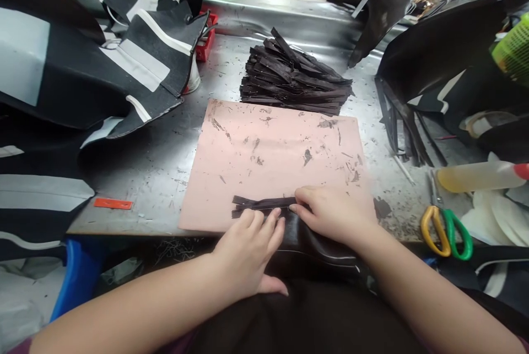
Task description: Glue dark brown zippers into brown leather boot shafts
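Observation:
A short black zipper (264, 203) lies across the near edge of a pink sheet (268, 150) marked with dark smears. The fingertips of my left hand (250, 246) rest on the zipper's lower edge, fingers spread and thumb pointing out to the right. At the zipper's right end, my right hand (324, 208) pinches it between thumb and forefinger. Dark leather (326, 244) hangs over the table edge beneath both hands. Beyond the sheet lies a pile of black zippers (293, 79).
Black pieces with white strips (140, 67) crowd the left. Scissors (444, 230) and a bottle of yellowish liquid (479, 176) are on the right, near more dark leather (433, 56). An orange piece (113, 203) lies left of the sheet; a blue bin (78, 271) stands below.

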A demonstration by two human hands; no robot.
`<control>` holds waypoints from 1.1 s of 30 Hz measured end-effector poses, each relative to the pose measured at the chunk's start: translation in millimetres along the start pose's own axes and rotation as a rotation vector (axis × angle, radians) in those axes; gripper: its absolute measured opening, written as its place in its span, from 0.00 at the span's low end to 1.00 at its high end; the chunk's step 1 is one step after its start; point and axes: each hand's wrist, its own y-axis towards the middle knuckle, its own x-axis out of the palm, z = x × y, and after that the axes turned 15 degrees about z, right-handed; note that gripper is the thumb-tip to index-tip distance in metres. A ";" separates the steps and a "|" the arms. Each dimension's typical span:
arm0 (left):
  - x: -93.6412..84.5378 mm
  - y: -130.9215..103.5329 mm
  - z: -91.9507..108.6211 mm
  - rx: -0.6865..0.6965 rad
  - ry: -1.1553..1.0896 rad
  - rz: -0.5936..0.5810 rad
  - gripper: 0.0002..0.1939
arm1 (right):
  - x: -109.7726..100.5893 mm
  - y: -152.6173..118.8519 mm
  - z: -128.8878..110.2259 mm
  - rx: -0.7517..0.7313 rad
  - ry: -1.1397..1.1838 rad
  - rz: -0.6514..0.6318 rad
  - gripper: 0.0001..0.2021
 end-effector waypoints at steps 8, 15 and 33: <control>7.4 14.2 5.3 0.064 -0.021 0.002 0.46 | -2.5 -9.5 -7.4 -0.126 -0.245 0.138 0.13; 9.2 19.5 2.8 0.101 -0.065 0.046 0.47 | -24.0 -25.0 32.7 0.225 0.219 0.193 0.14; 10.5 38.6 -17.1 0.288 -0.127 0.067 0.20 | 14.7 -38.0 30.6 0.694 1.052 0.541 0.20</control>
